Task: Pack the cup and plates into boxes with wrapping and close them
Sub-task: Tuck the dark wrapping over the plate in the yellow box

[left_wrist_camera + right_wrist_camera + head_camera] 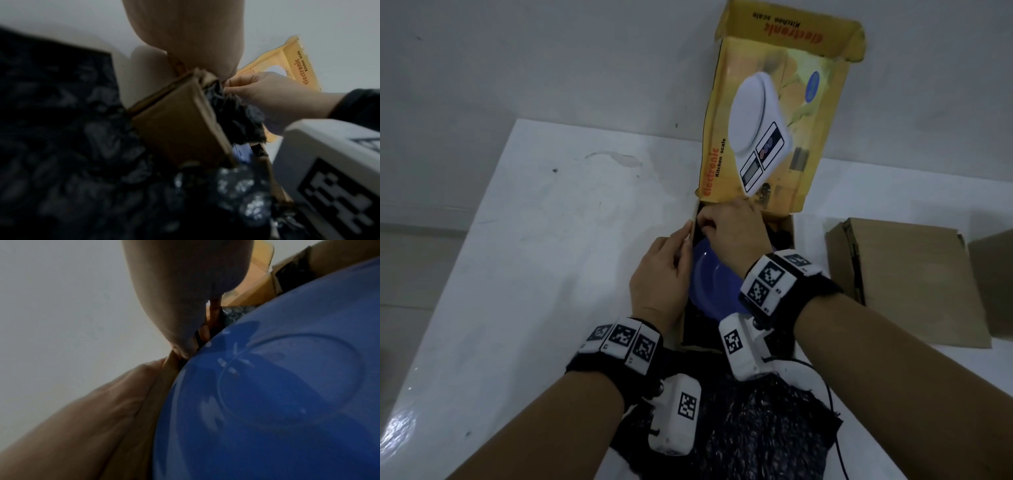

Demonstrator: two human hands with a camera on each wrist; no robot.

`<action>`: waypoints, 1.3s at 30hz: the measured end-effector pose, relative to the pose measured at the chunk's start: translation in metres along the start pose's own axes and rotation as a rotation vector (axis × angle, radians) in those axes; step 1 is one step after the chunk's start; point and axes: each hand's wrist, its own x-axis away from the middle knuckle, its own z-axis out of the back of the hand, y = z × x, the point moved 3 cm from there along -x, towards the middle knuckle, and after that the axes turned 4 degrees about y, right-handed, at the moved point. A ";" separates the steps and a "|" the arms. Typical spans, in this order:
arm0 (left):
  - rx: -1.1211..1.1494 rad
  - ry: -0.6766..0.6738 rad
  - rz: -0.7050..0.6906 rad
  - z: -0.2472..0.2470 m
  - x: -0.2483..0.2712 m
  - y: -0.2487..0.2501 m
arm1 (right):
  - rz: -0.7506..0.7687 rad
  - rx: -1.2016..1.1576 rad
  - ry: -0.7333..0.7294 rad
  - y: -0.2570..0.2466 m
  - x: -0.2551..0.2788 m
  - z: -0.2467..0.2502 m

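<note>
A blue plate (712,277) lies in the open yellow kitchen-scale box (789,233) on dark wrapping; it fills the right wrist view as the plate (277,386). The box lid (774,120) stands upright at the far end. My left hand (683,243) pinches the box's left wall (180,126) between thumb and fingers. My right hand (705,224) reaches across the plate into the far left corner and pinches the dark wrapping (236,113) there. More of the dark bubble wrapping (756,428) hangs out over the box's near end. No cup is in view.
The box stands on a white table (551,240). A closed brown cardboard box (907,281) lies to the right, with part of another brown box (993,281) at the frame's edge. A grey wall rises behind the table.
</note>
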 end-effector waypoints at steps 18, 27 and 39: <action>-0.028 -0.123 -0.053 0.002 -0.009 -0.012 | 0.144 -0.213 -0.198 0.005 0.094 0.044; 0.032 -0.226 -0.105 0.002 0.004 -0.011 | 0.450 -0.037 -0.453 0.010 0.194 0.014; 0.001 -0.250 -0.129 -0.001 -0.001 -0.010 | 0.171 -0.361 -0.172 0.027 0.190 0.042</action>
